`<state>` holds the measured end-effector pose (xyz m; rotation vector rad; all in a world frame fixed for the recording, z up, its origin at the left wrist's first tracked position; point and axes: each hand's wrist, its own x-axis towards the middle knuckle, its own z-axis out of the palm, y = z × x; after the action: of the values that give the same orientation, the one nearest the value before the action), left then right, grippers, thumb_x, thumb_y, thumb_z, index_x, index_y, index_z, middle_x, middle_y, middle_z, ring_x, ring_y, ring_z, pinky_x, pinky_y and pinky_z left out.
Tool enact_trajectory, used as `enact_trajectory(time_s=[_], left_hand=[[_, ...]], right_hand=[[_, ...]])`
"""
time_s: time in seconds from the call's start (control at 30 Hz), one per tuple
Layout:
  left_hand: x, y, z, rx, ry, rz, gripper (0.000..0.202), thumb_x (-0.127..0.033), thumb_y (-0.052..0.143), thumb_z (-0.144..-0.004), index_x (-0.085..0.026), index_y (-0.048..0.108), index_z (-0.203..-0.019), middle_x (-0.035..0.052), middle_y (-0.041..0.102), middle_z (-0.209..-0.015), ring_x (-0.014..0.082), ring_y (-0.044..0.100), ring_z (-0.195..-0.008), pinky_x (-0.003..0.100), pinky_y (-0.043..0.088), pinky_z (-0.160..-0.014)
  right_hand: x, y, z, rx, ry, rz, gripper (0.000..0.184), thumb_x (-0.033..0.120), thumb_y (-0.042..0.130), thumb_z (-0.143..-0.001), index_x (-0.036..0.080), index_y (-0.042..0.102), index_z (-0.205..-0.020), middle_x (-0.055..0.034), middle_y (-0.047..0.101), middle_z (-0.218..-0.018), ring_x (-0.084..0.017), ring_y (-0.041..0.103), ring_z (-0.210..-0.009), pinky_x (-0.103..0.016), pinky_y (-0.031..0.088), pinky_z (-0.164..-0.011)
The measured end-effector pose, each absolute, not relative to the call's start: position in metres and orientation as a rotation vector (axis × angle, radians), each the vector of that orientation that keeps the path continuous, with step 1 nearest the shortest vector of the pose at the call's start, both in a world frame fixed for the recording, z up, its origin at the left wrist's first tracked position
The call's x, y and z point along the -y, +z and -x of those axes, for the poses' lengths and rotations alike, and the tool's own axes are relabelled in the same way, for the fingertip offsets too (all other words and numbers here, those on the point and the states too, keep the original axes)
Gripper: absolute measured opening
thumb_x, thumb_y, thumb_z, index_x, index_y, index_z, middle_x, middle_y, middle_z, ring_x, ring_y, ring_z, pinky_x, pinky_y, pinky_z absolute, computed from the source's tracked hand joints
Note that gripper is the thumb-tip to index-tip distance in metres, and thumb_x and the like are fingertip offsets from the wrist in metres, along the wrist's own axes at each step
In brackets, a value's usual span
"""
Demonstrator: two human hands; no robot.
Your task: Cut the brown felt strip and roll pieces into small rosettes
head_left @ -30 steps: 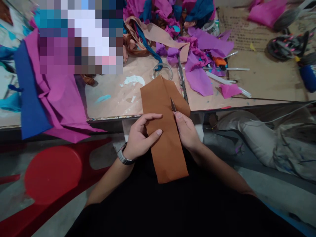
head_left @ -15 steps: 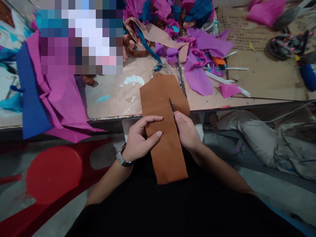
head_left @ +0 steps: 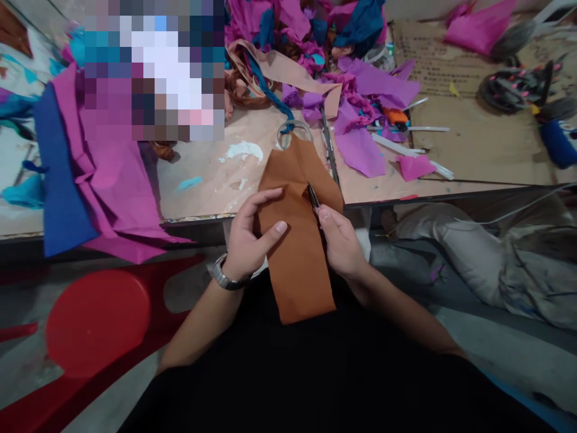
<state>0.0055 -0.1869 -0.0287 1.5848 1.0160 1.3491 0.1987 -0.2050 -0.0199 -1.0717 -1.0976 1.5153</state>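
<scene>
A long brown sheet (head_left: 297,258), which looks like crepe paper or cloth, stretches from the table edge down over my black shirt. At its left edge my left hand (head_left: 252,234) grips it, thumb and index finger on top and the other fingers mostly hidden underneath. A pair of scissors (head_left: 312,197) is held in my right hand (head_left: 343,240), its dark pointed blades against the upper middle of the sheet. The scissors' handles are hidden by my fingers. Just beyond the sheet's top edge lies a clear ring, like a tape roll (head_left: 295,127).
Pink and blue sheets (head_left: 112,186) hang over the table edge at left. Purple scraps (head_left: 360,144), white sticks (head_left: 401,144) and a dark metal tool (head_left: 330,144) lie beyond. Cardboard (head_left: 487,138) covers the right side. A red stool (head_left: 99,319) stands at lower left.
The brown sheet has shifted up and slightly left, and its upper part is now creased and buckled around the blades. My left hand has moved up a little with it.
</scene>
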Motion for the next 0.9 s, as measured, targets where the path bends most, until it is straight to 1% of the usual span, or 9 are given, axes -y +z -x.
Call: enact_trajectory(time_s=[0.07,0.13,0.23,0.3,0.37,0.43,0.5,0.67,0.9], left_hand=[[0.185,-0.029,-0.006,-0.994,1.344,-1.552,0.061,-0.045,0.081,-0.085,-0.028,0.059,-0.139,0.0104,0.061,-0.145,0.0276,0.058,-0.136,0.043,0.052,-0.114],[0.185,-0.029,-0.006,-0.959,1.298,-1.491,0.075,-0.049,0.081,-0.084,-0.032,0.047,-0.149,0.0109,0.055,-0.152,0.0288,0.059,-0.136,0.042,0.055,-0.110],[0.182,-0.028,-0.005,-0.905,1.227,-1.448,0.087,-0.052,0.078,-0.086,-0.037,0.032,-0.158,0.0116,0.056,-0.151,0.0292,0.063,-0.131,0.041,0.060,-0.102],[0.178,-0.025,-0.004,-0.881,1.238,-1.489,0.081,-0.054,0.077,-0.087,-0.037,0.037,-0.156,0.0113,0.057,-0.149,0.0299,0.063,-0.131,0.043,0.060,-0.102],[0.172,-0.018,-0.004,-0.880,1.277,-1.566,0.067,-0.054,0.075,-0.088,-0.033,0.051,-0.147,0.0108,0.060,-0.146,0.0304,0.063,-0.131,0.044,0.059,-0.105],[0.165,-0.010,-0.005,-0.887,1.313,-1.633,0.053,-0.051,0.075,-0.089,-0.029,0.063,-0.136,0.0099,0.064,-0.139,0.0292,0.065,-0.127,0.044,0.058,-0.106],[0.161,0.000,-0.007,-0.894,1.323,-1.656,0.046,-0.045,0.077,-0.089,-0.027,0.068,-0.130,0.0092,0.068,-0.132,0.0277,0.067,-0.123,0.044,0.059,-0.105],[0.163,0.024,-0.013,-0.843,1.338,-1.719,0.048,-0.031,0.082,-0.086,-0.026,0.069,-0.131,0.0091,0.070,-0.132,0.0278,0.067,-0.125,0.045,0.060,-0.106],[0.175,0.036,-0.016,-0.804,1.269,-1.709,0.055,-0.026,0.080,-0.086,-0.025,0.065,-0.139,0.0101,0.067,-0.141,0.0293,0.064,-0.132,0.049,0.055,-0.115]], right_hand=[[0.205,-0.018,-0.199,1.108,1.492,1.054,0.036,0.057,0.052,-0.102,0.024,0.062,-0.091,-0.0015,0.060,-0.089,-0.016,0.055,-0.083,-0.029,0.051,-0.079],[0.205,-0.017,-0.199,1.132,1.449,1.040,0.035,0.054,0.051,-0.104,0.023,0.062,-0.091,-0.0009,0.059,-0.088,-0.015,0.054,-0.081,-0.028,0.049,-0.078],[0.205,-0.013,-0.202,1.207,1.353,1.051,0.034,0.050,0.049,-0.106,0.023,0.060,-0.089,0.0001,0.058,-0.086,-0.014,0.054,-0.080,-0.028,0.048,-0.079],[0.204,-0.010,-0.204,1.268,1.280,1.064,0.035,0.050,0.047,-0.106,0.023,0.060,-0.089,-0.0002,0.059,-0.087,-0.014,0.055,-0.081,-0.029,0.048,-0.081],[0.202,-0.006,-0.207,1.315,1.214,1.080,0.036,0.051,0.046,-0.106,0.023,0.062,-0.091,-0.0012,0.062,-0.089,-0.015,0.057,-0.083,-0.030,0.049,-0.083],[0.199,-0.001,-0.210,1.332,1.178,1.091,0.037,0.053,0.046,-0.106,0.023,0.064,-0.095,-0.0022,0.065,-0.092,-0.017,0.059,-0.084,-0.031,0.050,-0.082],[0.196,0.004,-0.211,1.306,1.198,1.066,0.037,0.055,0.047,-0.105,0.024,0.067,-0.101,-0.0031,0.067,-0.096,-0.018,0.061,-0.086,-0.033,0.052,-0.081],[0.191,0.017,-0.213,1.194,1.358,0.947,0.040,0.058,0.046,-0.104,0.030,0.068,-0.123,-0.0047,0.071,-0.113,-0.022,0.067,-0.102,-0.039,0.056,-0.093],[0.186,0.022,-0.217,1.179,1.390,0.936,0.039,0.059,0.048,-0.103,0.031,0.071,-0.116,-0.0048,0.072,-0.113,-0.023,0.069,-0.105,-0.042,0.059,-0.096]])
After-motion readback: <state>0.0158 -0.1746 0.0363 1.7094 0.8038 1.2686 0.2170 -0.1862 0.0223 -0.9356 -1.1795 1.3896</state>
